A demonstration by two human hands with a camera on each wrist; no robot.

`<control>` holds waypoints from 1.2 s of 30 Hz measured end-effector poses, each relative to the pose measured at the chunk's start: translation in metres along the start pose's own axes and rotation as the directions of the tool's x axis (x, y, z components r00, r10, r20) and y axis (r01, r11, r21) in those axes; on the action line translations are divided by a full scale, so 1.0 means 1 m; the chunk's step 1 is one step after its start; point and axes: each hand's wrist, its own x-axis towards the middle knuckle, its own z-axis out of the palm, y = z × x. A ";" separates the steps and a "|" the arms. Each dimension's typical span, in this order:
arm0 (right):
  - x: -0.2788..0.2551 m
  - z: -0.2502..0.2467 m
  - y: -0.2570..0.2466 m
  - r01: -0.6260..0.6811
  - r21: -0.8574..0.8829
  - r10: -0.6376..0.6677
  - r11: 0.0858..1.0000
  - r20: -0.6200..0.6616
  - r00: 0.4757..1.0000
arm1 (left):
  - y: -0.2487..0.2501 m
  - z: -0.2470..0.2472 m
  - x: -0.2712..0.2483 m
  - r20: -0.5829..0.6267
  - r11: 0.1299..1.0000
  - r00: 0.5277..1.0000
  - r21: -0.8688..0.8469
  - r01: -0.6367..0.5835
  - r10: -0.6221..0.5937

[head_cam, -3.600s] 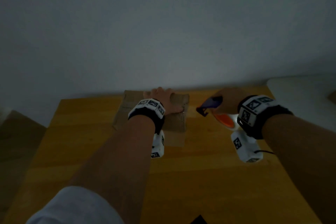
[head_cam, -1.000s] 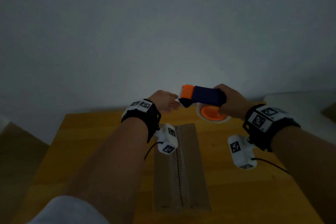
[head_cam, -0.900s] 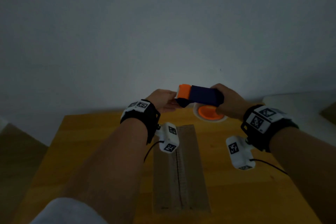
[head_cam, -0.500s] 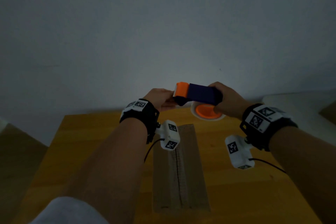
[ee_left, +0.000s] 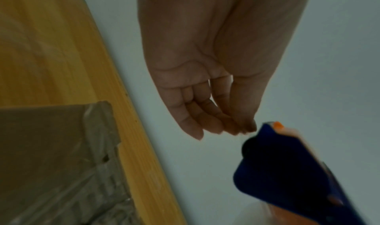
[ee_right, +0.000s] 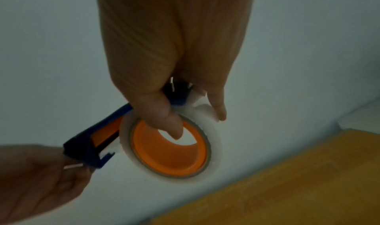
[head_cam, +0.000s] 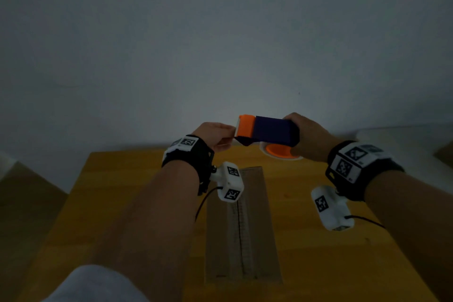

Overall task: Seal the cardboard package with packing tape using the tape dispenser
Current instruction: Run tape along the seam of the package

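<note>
fig.: right hand (head_cam: 310,136) grips the tape dispenser (head_cam: 267,131) in mid-air above the table's (head_cam: 122,191) far edge, thumb thru the roll's orange core. left hand (head_cam: 215,136) fingertips pinched together at the dispenser's orange nose, prob. on the tape end; tape itself not clear. cardboard package (head_cam: 241,225) lies flat on table betw. the 2 forearms, long axis running near-to-far, centre seam along it; clear tape already seems to lie over the seam. dispenser axis left-right, nose pointing left. judged: new strip being started, not yet laid
</note>
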 end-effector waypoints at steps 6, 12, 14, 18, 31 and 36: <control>0.001 0.001 -0.001 -0.024 -0.218 0.027 0.976 0.014 1.000 | 0.000 0.007 -0.001 0.015 0.999 0.999 -0.013 -0.044 0.044; -0.001 0.007 0.003 -0.035 -0.184 0.039 0.982 0.016 0.999 | 0.004 0.010 -0.005 -0.018 0.994 0.996 -0.057 -0.090 0.089; -0.002 0.009 0.003 -0.029 -0.136 0.033 0.990 0.023 0.999 | 0.005 0.010 -0.006 -0.041 0.994 0.994 -0.041 -0.099 0.098; -0.003 0.007 0.003 -0.026 -0.106 0.030 0.994 0.036 0.999 | 0.003 0.008 -0.003 -0.104 0.995 0.991 0.070 -0.074 0.081; 0.004 -0.013 0.009 0.035 -0.302 0.014 0.953 0.159 0.987 | -0.022 -0.036 -0.011 -0.316 0.954 0.948 0.275 0.117 -0.025; 0.001 -0.020 0.015 0.024 -0.341 0.033 0.940 0.159 0.987 | -0.040 -0.053 -0.021 -0.289 0.974 0.947 0.130 0.183 -0.140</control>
